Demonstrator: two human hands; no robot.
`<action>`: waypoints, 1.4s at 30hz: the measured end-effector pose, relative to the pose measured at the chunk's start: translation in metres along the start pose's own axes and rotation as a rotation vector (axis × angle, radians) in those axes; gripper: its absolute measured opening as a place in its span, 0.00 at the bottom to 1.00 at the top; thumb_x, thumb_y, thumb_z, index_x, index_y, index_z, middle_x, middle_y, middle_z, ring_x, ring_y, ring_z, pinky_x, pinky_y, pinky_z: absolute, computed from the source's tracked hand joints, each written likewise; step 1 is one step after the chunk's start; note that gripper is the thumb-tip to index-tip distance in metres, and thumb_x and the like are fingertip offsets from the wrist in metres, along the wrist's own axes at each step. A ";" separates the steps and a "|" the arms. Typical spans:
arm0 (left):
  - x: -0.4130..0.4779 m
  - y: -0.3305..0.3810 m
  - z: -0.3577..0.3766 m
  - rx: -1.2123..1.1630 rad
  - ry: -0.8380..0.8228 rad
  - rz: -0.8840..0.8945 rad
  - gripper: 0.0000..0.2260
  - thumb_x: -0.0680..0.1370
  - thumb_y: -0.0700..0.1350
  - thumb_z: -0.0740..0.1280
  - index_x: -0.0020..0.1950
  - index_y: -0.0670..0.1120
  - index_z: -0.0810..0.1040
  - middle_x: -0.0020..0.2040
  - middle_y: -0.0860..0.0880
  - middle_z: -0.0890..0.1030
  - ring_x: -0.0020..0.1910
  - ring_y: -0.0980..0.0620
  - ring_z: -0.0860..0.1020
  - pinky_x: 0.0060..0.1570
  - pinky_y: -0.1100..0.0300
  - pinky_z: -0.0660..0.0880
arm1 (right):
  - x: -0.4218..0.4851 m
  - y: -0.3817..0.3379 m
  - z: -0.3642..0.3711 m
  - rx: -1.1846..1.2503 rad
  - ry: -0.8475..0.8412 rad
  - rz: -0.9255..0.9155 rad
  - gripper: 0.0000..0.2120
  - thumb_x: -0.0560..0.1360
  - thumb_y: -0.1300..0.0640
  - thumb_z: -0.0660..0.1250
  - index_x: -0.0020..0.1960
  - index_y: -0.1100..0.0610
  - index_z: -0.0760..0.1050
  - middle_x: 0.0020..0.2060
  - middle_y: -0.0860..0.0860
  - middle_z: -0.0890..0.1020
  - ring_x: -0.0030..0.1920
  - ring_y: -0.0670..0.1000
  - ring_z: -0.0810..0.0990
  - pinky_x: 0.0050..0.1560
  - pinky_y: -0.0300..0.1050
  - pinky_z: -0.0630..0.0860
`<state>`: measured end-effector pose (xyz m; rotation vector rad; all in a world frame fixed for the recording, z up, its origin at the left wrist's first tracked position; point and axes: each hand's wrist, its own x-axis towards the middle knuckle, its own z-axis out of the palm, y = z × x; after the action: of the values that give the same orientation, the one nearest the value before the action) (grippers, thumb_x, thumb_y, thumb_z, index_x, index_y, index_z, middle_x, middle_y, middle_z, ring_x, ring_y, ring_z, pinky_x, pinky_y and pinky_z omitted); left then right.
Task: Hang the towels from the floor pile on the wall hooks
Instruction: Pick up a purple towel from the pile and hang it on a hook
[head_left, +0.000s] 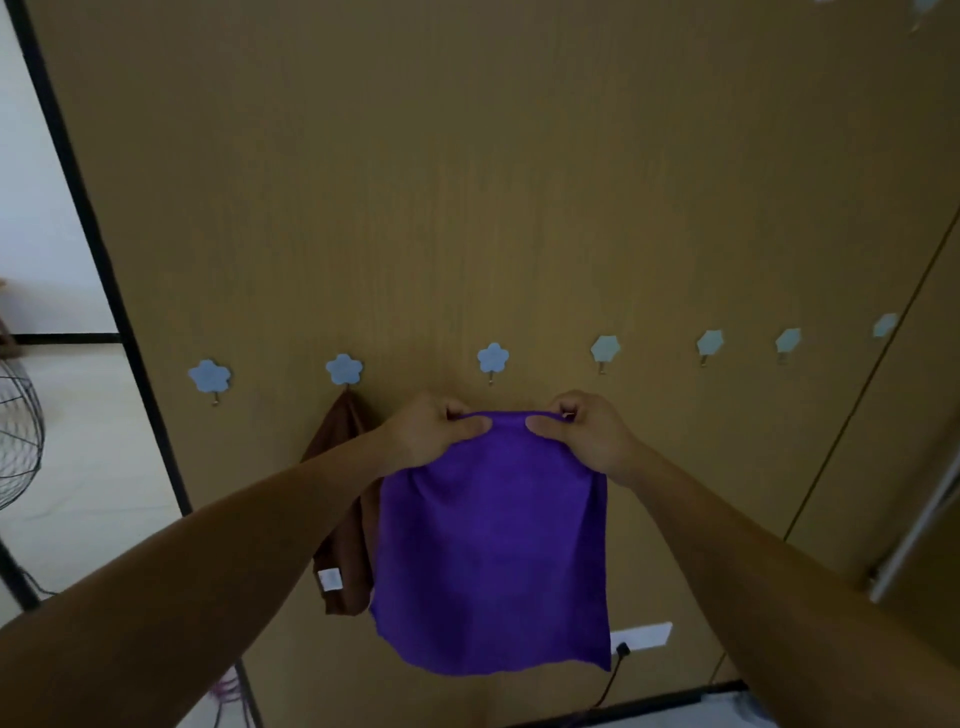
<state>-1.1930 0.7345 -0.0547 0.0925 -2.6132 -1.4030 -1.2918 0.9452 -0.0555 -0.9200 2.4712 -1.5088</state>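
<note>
A purple towel (493, 551) hangs flat in front of the wooden wall, held by its top edge. My left hand (431, 434) pinches the top left part and my right hand (584, 436) pinches the top right part. The towel's top edge sits just below a blue flower-shaped hook (492, 358), not touching it. A brown towel (345, 499) hangs from the second hook from the left (344, 370), partly hidden behind my left forearm and the purple towel. The floor pile is out of view.
Several more flower hooks run along the wall, bare ones at the far left (209, 376) and to the right (605, 349). A white socket with a black cable (641, 636) is low on the wall. A wire fan (18, 431) stands at the left.
</note>
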 end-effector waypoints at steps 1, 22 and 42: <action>0.008 -0.005 0.001 -0.008 0.019 0.019 0.10 0.76 0.57 0.68 0.38 0.55 0.83 0.38 0.56 0.85 0.38 0.58 0.83 0.35 0.69 0.77 | 0.008 0.001 0.004 -0.012 0.014 -0.003 0.17 0.73 0.52 0.73 0.44 0.68 0.76 0.42 0.59 0.82 0.40 0.57 0.81 0.45 0.50 0.79; 0.119 -0.036 0.018 0.508 0.512 -0.051 0.16 0.82 0.54 0.56 0.60 0.48 0.78 0.49 0.47 0.82 0.44 0.48 0.78 0.40 0.58 0.71 | 0.135 0.033 0.041 -0.288 0.246 0.052 0.15 0.76 0.43 0.63 0.38 0.52 0.77 0.34 0.49 0.81 0.37 0.51 0.79 0.39 0.46 0.75; 0.117 -0.065 0.051 0.304 0.376 -0.446 0.14 0.81 0.49 0.58 0.42 0.44 0.78 0.39 0.47 0.79 0.46 0.43 0.78 0.39 0.59 0.69 | 0.127 0.080 0.071 -0.222 0.004 0.363 0.13 0.73 0.49 0.64 0.48 0.58 0.79 0.44 0.54 0.83 0.43 0.53 0.81 0.42 0.45 0.75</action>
<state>-1.3191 0.7243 -0.1215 0.9303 -2.5409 -0.9505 -1.4029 0.8473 -0.1309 -0.4543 2.6617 -1.1395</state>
